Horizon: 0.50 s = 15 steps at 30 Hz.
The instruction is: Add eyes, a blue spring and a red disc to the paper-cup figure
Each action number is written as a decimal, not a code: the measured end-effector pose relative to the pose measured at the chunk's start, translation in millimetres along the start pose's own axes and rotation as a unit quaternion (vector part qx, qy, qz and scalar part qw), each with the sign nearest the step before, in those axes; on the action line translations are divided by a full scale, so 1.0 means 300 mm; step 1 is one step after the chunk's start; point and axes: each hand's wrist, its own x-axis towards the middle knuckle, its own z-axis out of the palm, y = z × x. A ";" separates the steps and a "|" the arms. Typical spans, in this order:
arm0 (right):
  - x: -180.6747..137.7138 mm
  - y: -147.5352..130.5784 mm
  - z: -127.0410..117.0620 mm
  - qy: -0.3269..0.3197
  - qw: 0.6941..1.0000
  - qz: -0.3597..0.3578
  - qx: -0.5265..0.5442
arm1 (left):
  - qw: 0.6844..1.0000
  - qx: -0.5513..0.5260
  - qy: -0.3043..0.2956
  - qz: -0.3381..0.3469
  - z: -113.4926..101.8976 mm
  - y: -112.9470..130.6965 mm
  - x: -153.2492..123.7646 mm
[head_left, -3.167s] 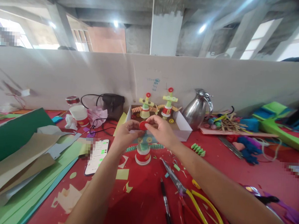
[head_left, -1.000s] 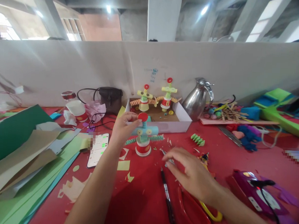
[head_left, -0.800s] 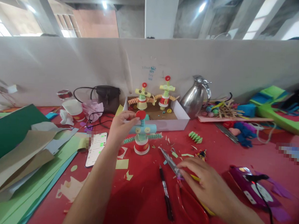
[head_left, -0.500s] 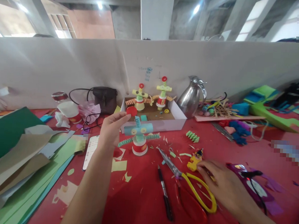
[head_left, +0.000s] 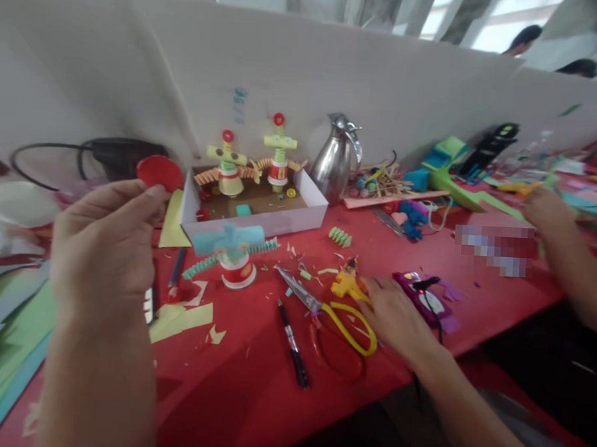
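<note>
My left hand (head_left: 105, 240) is raised at the left and pinches a small red paper disc (head_left: 158, 171) between thumb and fingers. Below and to its right a paper robot (head_left: 231, 253) with a blue head, green spring arms and a red-and-white cup base stands on the red table (head_left: 249, 401). My right hand (head_left: 394, 315) lies low on the table with fingers stretched out, its fingertips at a small yellow tool (head_left: 346, 285). It holds nothing. Yellow-handled scissors (head_left: 338, 315) lie just left of that hand, and a black pen (head_left: 295, 347) lies beside them.
A white box (head_left: 258, 225) with two paper figures stands behind the robot, next to a steel jug (head_left: 334, 159). A purple device (head_left: 422, 297) lies right of my hand. Paper sheets (head_left: 2, 341) pile at the left. Another person's hand (head_left: 549, 210) works at the far right.
The view swung right and down. My left hand lifted the red disc off the robot's top and away to the left. My right hand slid right across the scissors to the yellow tool.
</note>
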 end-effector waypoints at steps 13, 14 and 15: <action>0.043 0.020 0.069 -0.042 0.994 0.046 0.087 | 0.821 0.333 -0.464 0.016 -0.209 0.121 0.018; 0.046 0.023 0.062 -0.034 0.994 0.053 0.091 | 0.777 0.380 -0.501 0.003 -0.213 0.115 0.021; 0.048 0.027 0.055 -0.019 0.993 0.062 0.097 | 0.758 0.413 -0.506 -0.003 -0.215 0.103 0.025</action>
